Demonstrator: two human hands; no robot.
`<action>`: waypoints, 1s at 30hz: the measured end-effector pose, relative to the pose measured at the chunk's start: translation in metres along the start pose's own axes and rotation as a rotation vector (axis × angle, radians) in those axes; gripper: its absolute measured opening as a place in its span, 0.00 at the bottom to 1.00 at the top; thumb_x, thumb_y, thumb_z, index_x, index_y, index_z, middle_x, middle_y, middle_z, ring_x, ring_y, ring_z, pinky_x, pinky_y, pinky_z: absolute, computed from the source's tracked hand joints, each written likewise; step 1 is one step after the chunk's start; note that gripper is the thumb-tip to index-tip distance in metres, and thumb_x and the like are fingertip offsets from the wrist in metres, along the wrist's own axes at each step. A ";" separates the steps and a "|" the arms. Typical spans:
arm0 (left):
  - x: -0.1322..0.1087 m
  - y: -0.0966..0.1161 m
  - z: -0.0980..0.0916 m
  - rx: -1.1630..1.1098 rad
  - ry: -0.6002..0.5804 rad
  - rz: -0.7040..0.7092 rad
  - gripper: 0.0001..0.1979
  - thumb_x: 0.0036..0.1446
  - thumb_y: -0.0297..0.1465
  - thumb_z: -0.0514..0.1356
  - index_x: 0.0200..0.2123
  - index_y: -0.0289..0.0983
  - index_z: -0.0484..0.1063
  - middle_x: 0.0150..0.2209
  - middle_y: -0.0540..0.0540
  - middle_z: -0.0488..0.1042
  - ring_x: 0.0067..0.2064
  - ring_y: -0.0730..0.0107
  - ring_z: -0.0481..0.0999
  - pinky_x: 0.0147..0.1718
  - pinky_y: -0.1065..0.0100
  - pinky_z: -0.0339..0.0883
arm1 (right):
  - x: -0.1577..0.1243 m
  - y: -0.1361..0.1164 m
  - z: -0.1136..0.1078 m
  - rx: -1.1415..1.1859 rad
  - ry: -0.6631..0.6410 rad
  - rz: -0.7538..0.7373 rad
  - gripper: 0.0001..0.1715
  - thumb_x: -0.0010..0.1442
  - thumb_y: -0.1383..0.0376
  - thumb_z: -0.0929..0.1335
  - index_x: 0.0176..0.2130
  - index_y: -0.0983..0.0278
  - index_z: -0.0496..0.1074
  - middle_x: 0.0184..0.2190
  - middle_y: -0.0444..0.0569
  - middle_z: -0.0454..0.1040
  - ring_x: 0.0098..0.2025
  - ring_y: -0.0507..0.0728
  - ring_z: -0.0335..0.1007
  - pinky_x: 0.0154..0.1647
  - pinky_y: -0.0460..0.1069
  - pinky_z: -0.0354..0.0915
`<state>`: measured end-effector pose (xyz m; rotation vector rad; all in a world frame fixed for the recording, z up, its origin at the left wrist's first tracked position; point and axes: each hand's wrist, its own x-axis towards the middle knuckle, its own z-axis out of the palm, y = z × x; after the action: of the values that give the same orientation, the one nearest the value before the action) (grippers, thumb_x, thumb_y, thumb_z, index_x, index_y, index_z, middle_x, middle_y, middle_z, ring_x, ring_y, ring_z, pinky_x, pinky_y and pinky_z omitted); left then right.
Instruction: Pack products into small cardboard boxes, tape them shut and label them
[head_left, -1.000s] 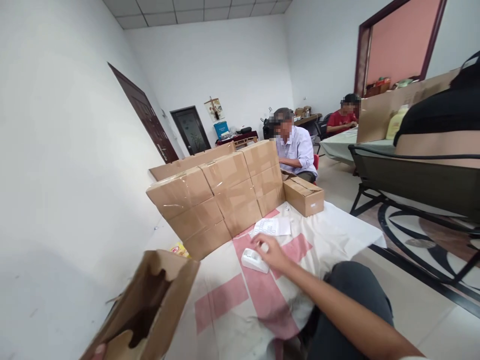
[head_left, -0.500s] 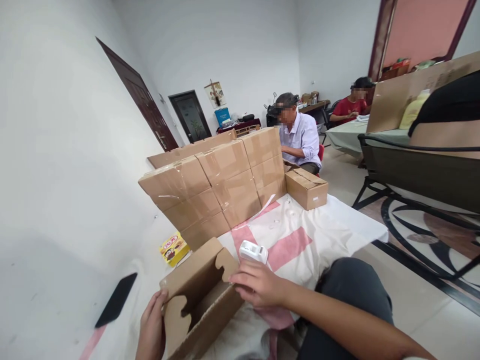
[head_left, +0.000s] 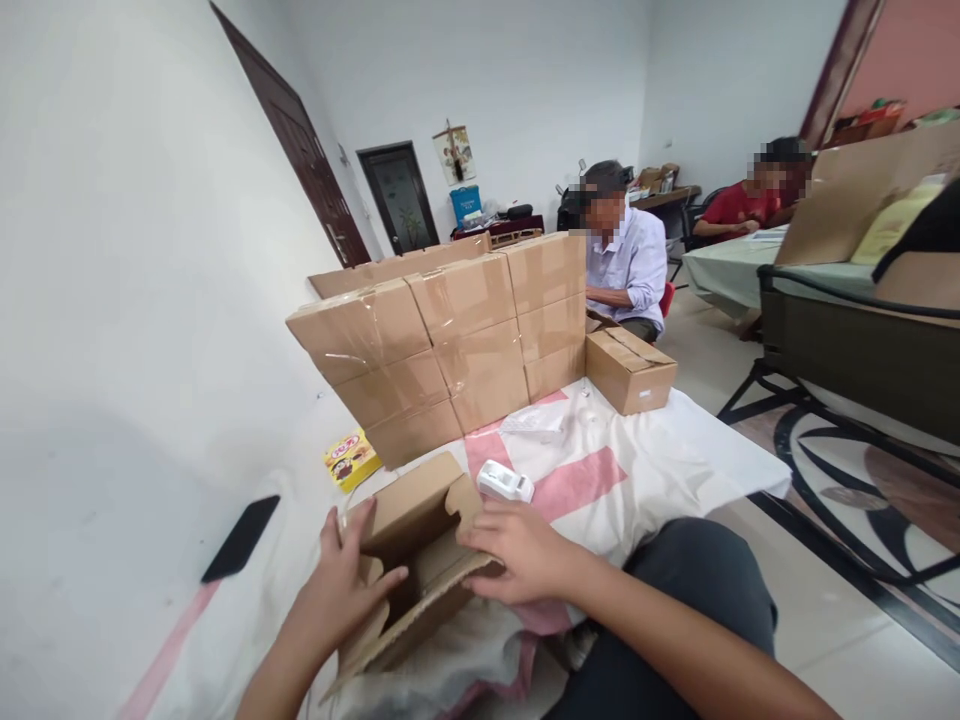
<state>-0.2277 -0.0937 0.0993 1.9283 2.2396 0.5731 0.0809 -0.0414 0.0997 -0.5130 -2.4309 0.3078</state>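
Note:
An open cardboard box [head_left: 409,505] lies in front of me on the cloth, its inside facing up and its end flaps standing inward. My left hand [head_left: 341,575] rests over its left end flap, fingers spread and thumb stretched across the opening. At the right end, my right hand [head_left: 517,550] grips the flap and the corner of the near side, thumb and fingers closed on the cardboard. Just beyond that hand sits a small white plastic object [head_left: 506,482] with a hollow in it. The box's bottom is mostly in shadow.
Taped cardboard boxes [head_left: 442,350] form a wall behind the open box. A closed carton [head_left: 630,370] stands to their right. A yellow packet [head_left: 352,460] and a black phone-like slab [head_left: 241,540] lie at left. One person [head_left: 626,250] sits behind the boxes, another [head_left: 750,205] farther right.
My left hand has gone from the box's outer left side to over its flap, fingers now spread. The near side leans outward more. A white strip by the stacked boxes now lies flatter.

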 end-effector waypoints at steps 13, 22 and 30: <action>-0.008 0.006 0.007 -0.887 0.039 0.011 0.32 0.58 0.43 0.57 0.65 0.43 0.65 0.69 0.42 0.62 0.72 0.49 0.57 0.71 0.48 0.48 | -0.012 0.023 -0.016 0.154 0.079 -0.055 0.40 0.68 0.39 0.55 0.60 0.63 0.69 0.46 0.57 0.70 0.51 0.66 0.58 0.55 0.65 0.59; 0.005 -0.042 0.077 -1.030 0.296 -0.303 0.32 0.55 0.52 0.61 0.55 0.37 0.67 0.58 0.35 0.73 0.58 0.54 0.74 0.54 0.58 0.71 | -0.020 0.029 0.008 0.302 0.724 0.037 0.19 0.68 0.47 0.57 0.45 0.59 0.59 0.40 0.51 0.59 0.43 0.64 0.56 0.43 0.61 0.58; 0.156 -0.111 0.045 -0.607 0.259 -0.659 0.31 0.60 0.47 0.60 0.57 0.28 0.64 0.49 0.34 0.74 0.44 0.60 0.78 0.36 0.64 0.73 | -0.023 0.034 0.016 0.358 0.592 -0.005 0.21 0.68 0.45 0.57 0.44 0.59 0.58 0.40 0.52 0.61 0.42 0.64 0.57 0.41 0.61 0.58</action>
<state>-0.3419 0.0551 0.0404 0.8112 2.2722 1.2383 0.0973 -0.0225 0.0639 -0.3709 -1.7553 0.4979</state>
